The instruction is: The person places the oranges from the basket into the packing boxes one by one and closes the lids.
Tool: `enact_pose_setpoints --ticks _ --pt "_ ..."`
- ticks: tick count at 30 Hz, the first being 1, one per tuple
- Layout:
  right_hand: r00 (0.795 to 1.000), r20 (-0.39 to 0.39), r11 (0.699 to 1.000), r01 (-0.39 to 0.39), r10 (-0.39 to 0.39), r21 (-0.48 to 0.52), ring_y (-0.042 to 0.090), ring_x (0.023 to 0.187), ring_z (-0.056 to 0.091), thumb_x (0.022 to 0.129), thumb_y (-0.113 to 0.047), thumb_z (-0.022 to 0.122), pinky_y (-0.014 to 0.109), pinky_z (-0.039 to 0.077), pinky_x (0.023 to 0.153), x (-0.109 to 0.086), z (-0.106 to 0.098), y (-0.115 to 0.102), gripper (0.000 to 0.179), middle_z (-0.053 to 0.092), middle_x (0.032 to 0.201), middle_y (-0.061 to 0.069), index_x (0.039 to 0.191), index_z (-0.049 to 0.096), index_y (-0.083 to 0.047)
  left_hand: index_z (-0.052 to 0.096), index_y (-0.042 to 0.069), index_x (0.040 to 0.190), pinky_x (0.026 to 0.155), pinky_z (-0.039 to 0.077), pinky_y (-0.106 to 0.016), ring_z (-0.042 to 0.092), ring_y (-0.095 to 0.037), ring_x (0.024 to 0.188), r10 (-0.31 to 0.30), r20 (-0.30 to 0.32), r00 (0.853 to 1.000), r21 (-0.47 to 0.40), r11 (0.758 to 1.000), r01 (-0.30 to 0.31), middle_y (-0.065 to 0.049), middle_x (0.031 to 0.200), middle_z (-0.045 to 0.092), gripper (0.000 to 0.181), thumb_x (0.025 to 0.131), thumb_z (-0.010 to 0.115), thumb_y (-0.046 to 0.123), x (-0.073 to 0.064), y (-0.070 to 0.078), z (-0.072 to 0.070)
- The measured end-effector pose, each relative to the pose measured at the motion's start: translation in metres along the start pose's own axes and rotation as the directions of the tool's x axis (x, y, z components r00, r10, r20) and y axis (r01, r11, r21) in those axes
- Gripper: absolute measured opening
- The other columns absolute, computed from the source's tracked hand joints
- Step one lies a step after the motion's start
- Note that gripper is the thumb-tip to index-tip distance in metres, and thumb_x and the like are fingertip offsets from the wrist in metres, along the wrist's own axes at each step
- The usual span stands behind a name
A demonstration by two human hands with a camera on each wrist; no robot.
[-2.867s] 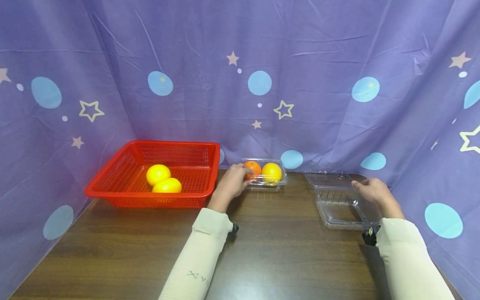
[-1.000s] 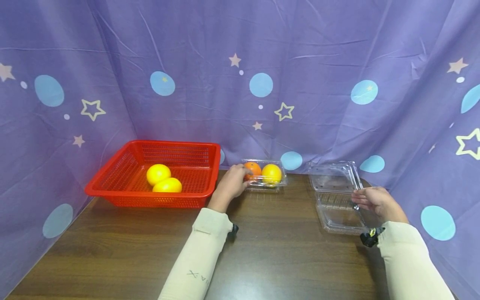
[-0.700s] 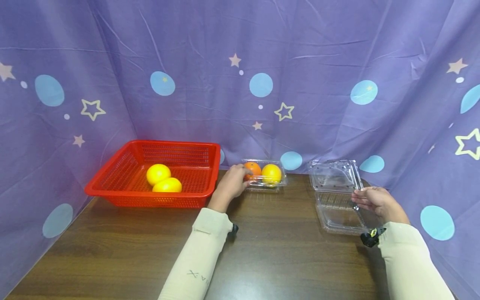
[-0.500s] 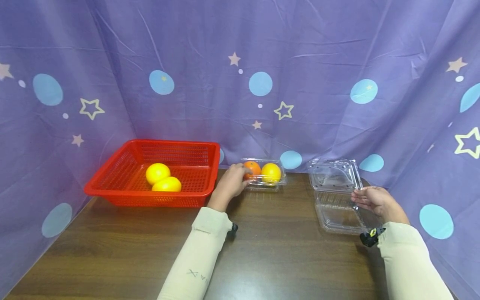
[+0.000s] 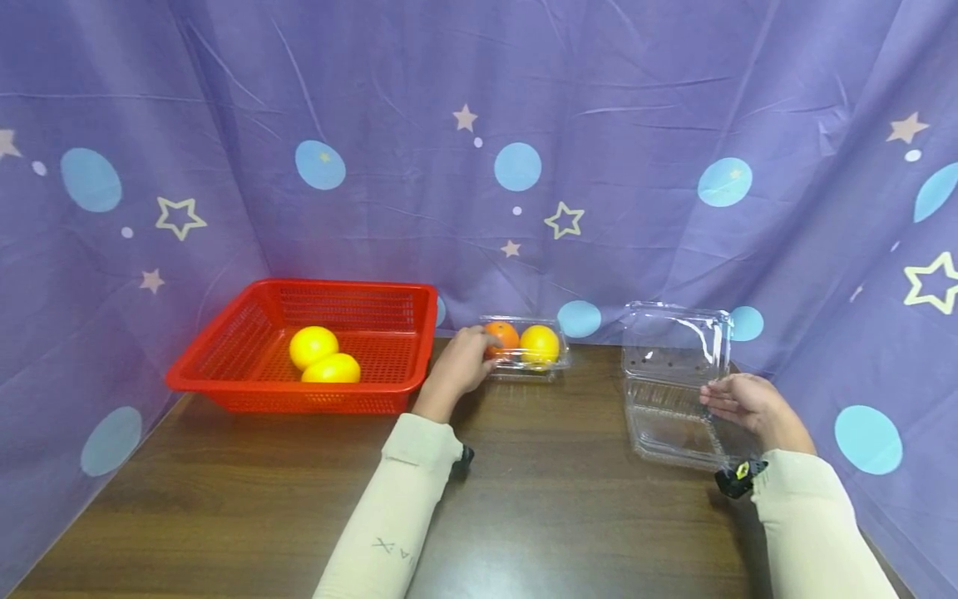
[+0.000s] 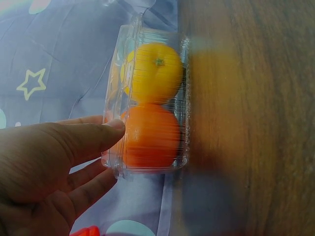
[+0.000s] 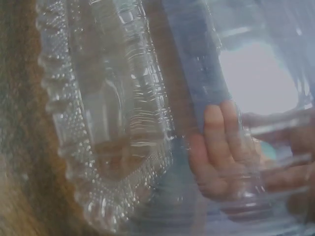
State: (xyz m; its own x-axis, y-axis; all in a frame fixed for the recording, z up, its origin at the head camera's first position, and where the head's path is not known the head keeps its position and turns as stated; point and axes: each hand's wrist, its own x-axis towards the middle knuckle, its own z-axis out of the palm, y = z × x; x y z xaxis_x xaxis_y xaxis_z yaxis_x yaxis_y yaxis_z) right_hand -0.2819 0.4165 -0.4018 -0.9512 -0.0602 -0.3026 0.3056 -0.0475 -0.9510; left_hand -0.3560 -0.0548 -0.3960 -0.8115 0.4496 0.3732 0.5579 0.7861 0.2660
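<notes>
My left hand (image 5: 462,363) pinches the near end of a clear plastic clamshell box (image 6: 183,142), thumb on the rim and fingers behind it. Inside sit an orange fruit (image 6: 147,140) and a yellow citrus fruit (image 6: 158,73), side by side beneath the lowered lid. At the right, my right hand (image 5: 756,405) is beside a second clear clamshell box (image 5: 674,453), which holds nothing. That box's lid (image 5: 674,337) stands raised at the back. In the right wrist view, the right fingers (image 7: 216,142) show through the plastic, loosely bent and apart from the thumb.
A red perforated basket (image 5: 224,387) stands at the back left with two yellow fruits (image 5: 323,356) in it. Brown wooden tabletop (image 5: 539,499) stretches in front. A purple patterned curtain (image 5: 419,225) hangs close behind the boxes and along both sides.
The right box's lid has swung upward and back, more upright than half a second ago. My right hand moved slightly lower from its earlier spot. The left hand and its box stay put.
</notes>
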Motion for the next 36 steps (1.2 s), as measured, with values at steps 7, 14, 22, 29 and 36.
enact_pose_setpoints --ticks 7,14,22,29,36 --pt "0.995 0.026 0.99 0.089 -0.093 0.107 0.013 0.079 0.075 0.104 0.007 0.041 0.029 0.06 0.077 0.001 0.002 0.006 0.035 0.076 0.082 0.002 0.079 0.056 -0.011 0.077 0.011 0.115 0.099 0.049 -0.043 0.062 -0.033 0.109 0.002 -0.002 1.0 -0.007 1.0 -0.002 -0.011 0.113 0.069 0.026 0.088 0.08 0.011 0.0 -0.002 0.001" --pt "0.984 0.014 0.958 0.169 -0.177 0.232 0.018 0.082 0.076 0.104 0.01 0.04 0.032 0.06 0.081 0.0 0.004 0.012 0.024 0.076 0.086 0.008 0.09 0.035 -0.009 0.077 0.011 0.114 0.099 0.049 -0.043 0.062 -0.033 0.11 -0.002 -0.006 1.0 0.004 1.0 0.002 -0.01 0.114 0.069 0.026 0.088 0.08 0.012 -0.001 -0.002 0.002" --pt "0.978 -0.015 0.94 0.206 -0.21 0.272 0.019 0.083 0.077 0.104 0.011 0.039 0.032 0.06 0.084 0.001 0.008 0.014 0.025 0.076 0.086 0.01 0.093 0.03 -0.01 0.077 0.012 0.116 0.101 0.049 -0.042 0.062 -0.033 0.112 -0.012 0.006 1.0 0.012 1.0 0.012 -0.01 0.115 0.068 0.027 0.089 0.079 0.012 -0.001 -0.001 0.001" --pt "0.976 -0.035 0.929 0.217 -0.216 0.301 0.02 0.08 0.077 0.102 0.014 0.038 0.032 0.06 0.082 0.002 0.023 0.01 0.026 0.075 0.083 0.011 0.092 0.031 -0.008 0.077 0.012 0.116 0.1 0.049 -0.043 0.062 -0.033 0.111 -0.003 0.003 1.0 0.007 1.0 0.003 -0.01 0.114 0.068 0.026 0.09 0.079 0.014 0.0 0.0 0.001" --pt "0.967 -0.006 0.914 0.243 -0.255 0.326 0.019 0.081 0.076 0.103 0.012 0.038 0.03 0.061 0.079 0.004 0.042 0.008 0.027 0.075 0.083 0.01 0.09 0.033 -0.01 0.078 0.013 0.115 0.099 0.05 -0.042 0.062 -0.031 0.109 -0.011 0.003 1.0 0.008 1.0 0.011 -0.009 0.112 0.068 0.026 0.089 0.079 0.013 0.0 0.0 0.001"
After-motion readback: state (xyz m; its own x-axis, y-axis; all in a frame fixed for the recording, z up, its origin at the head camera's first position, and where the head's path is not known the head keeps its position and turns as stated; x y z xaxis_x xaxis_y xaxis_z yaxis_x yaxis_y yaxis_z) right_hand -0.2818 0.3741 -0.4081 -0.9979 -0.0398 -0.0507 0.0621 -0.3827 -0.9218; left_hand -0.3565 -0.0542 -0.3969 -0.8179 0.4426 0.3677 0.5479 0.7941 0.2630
